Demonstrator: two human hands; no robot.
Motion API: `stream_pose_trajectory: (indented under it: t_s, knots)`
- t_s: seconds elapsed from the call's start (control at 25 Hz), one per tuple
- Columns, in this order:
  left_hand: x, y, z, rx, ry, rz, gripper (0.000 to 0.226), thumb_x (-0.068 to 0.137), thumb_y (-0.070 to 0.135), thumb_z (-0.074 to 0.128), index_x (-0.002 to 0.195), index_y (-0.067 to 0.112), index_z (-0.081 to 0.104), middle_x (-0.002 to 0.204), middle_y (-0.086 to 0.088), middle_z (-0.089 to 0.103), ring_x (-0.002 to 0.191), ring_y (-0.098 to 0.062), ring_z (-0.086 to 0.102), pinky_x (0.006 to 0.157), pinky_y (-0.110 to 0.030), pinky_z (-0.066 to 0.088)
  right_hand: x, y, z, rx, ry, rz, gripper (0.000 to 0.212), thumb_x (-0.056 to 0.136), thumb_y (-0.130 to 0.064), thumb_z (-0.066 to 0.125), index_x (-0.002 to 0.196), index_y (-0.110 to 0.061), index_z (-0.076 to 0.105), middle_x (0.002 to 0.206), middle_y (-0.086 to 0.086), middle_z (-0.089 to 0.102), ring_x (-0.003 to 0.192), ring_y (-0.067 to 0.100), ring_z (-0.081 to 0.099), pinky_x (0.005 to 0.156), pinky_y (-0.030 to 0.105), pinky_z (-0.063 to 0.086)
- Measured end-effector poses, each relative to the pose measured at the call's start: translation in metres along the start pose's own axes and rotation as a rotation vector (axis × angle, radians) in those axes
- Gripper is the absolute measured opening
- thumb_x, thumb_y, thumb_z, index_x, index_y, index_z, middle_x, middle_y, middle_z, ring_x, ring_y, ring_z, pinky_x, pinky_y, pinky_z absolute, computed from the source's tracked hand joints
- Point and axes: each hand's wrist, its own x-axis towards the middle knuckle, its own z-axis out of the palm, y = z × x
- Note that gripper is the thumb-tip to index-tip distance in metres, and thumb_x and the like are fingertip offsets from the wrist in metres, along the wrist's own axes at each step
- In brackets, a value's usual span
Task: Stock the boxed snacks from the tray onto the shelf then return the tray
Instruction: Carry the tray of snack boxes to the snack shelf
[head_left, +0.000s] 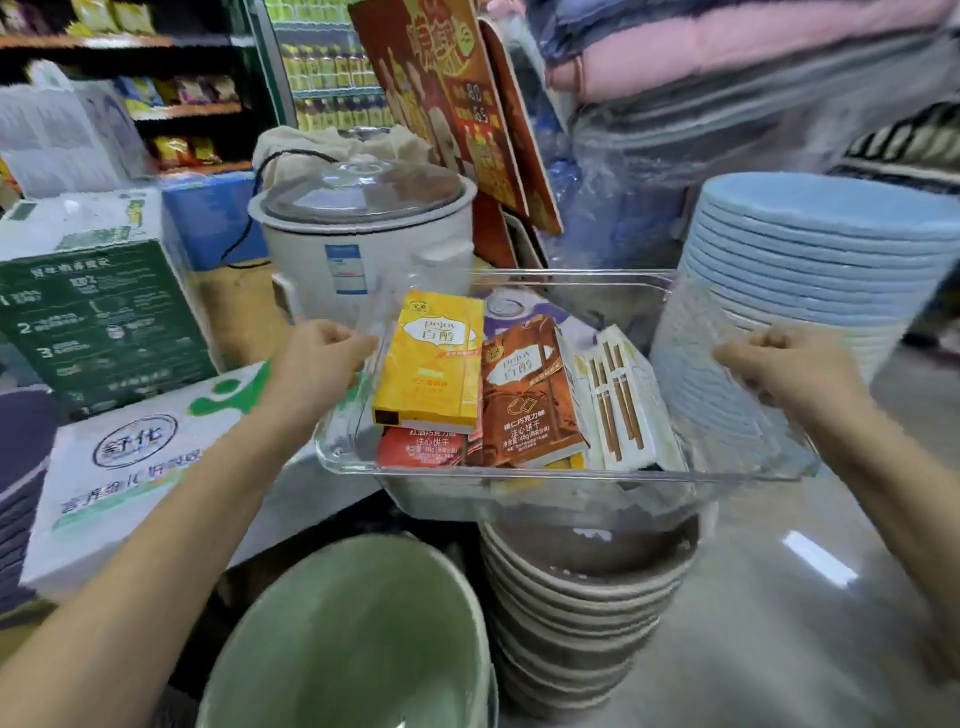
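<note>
The left hand (324, 353) and right hand (769, 364) are each closed on a side rim of the clear tray (519, 475), held over stacked bowls (587, 587). Boxes (431, 364) lie loose inside: probably light, likely to slide on the stiff, slick plastic. A cooker (363, 234) and plates (810, 265) crowd close.

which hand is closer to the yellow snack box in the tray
Left. The left hand grips the clear tray's left rim right beside the yellow box. The right hand grips the opposite rim, with the brown box and white box between.
</note>
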Motion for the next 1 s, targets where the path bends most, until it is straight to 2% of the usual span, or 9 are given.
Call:
stream_pose_trajectory:
  t_s: [0.08,0.2,0.28,0.36,0.48,0.6,0.72,0.84,1.0]
  knots:
    - [-0.004,0.007,0.033,-0.020,-0.097,0.047,0.024,0.087,0.018,0.059,0.065,0.009,0.053,0.057,-0.003,0.047,0.052,-0.015,0.042,0.051,-0.026,0.032,-0.022,0.023,-0.033,0.006,0.092,0.050,0.010,0.078,-0.011,0.066,0.072,-0.004,0.061,0.060,0.011,0.043,0.038,0.004,0.032,0.040,0.017,0.028]
    - [-0.014,0.024,0.089,-0.029,-0.264,0.113,0.025,0.082,0.026,0.058,0.065,0.007,0.054,0.056,-0.005,0.048,0.050,-0.018,0.043,0.052,-0.028,0.034,-0.051,0.061,-0.084,-0.017,0.248,0.145,0.017,0.078,-0.011,0.068,0.074,0.004,0.064,0.048,0.003,0.046,0.032,0.004,0.034,0.034,0.014,0.026]
    - [-0.021,0.041,0.128,-0.025,-0.346,0.168,0.031,0.074,0.033,0.054,0.066,0.003,0.056,0.056,-0.007,0.049,0.052,-0.021,0.042,0.055,-0.031,0.034,-0.070,0.085,-0.114,-0.059,0.345,0.182,0.022,0.077,-0.017,0.070,0.069,0.002,0.064,0.054,0.008,0.054,0.042,0.003,0.041,0.041,0.018,0.033]
    - [-0.029,0.062,0.169,0.007,-0.426,0.235,0.034,0.077,0.032,0.056,0.067,-0.001,0.056,0.058,-0.009,0.050,0.054,-0.021,0.043,0.056,-0.033,0.032,-0.087,0.106,-0.142,-0.063,0.464,0.206,0.022,0.075,-0.016,0.069,0.065,0.002,0.063,0.059,0.008,0.059,0.053,0.009,0.048,0.043,0.018,0.034]
    - [-0.041,0.096,0.231,0.105,-0.514,0.373,0.036,0.088,0.023,0.056,0.061,-0.001,0.056,0.057,-0.015,0.048,0.056,-0.025,0.043,0.052,-0.033,0.029,-0.107,0.138,-0.179,0.007,0.595,0.296,0.027,0.076,-0.009,0.066,0.054,-0.001,0.052,0.035,-0.007,0.046,0.035,0.004,0.038,0.034,0.015,0.029]
    - [-0.053,0.131,0.302,0.097,-0.641,0.459,0.038,0.085,0.029,0.054,0.062,-0.001,0.054,0.052,-0.011,0.046,0.052,-0.024,0.042,0.051,-0.033,0.030,-0.118,0.178,-0.223,0.059,0.738,0.340,0.029,0.070,-0.013,0.066,0.063,0.011,0.052,0.052,0.012,0.049,0.050,0.016,0.041,0.047,0.019,0.037]
    - [-0.073,0.170,0.368,0.069,-0.743,0.470,0.030,0.088,0.026,0.055,0.066,0.007,0.053,0.053,-0.004,0.046,0.052,-0.021,0.043,0.052,-0.031,0.030,-0.125,0.203,-0.265,0.031,0.825,0.388,0.026,0.077,-0.006,0.067,0.056,0.000,0.052,0.043,0.004,0.044,0.038,0.007,0.036,0.036,0.015,0.029]
    - [-0.094,0.204,0.431,-0.058,-0.881,0.496,0.025,0.087,0.025,0.058,0.065,0.013,0.053,0.054,-0.001,0.046,0.051,-0.019,0.041,0.050,-0.029,0.030,-0.135,0.219,-0.300,0.031,0.977,0.455,0.016,0.075,-0.011,0.070,0.063,-0.009,0.059,0.047,-0.001,0.047,0.047,0.010,0.040,0.046,0.021,0.032]
    - [-0.130,0.244,0.517,-0.160,-1.094,0.543,0.034,0.077,0.036,0.059,0.070,0.003,0.056,0.056,-0.008,0.049,0.051,-0.021,0.042,0.055,-0.033,0.034,-0.158,0.239,-0.334,-0.014,1.177,0.590,0.018,0.072,-0.016,0.070,0.068,-0.001,0.061,0.048,-0.002,0.046,0.053,0.015,0.036,0.052,0.026,0.030]
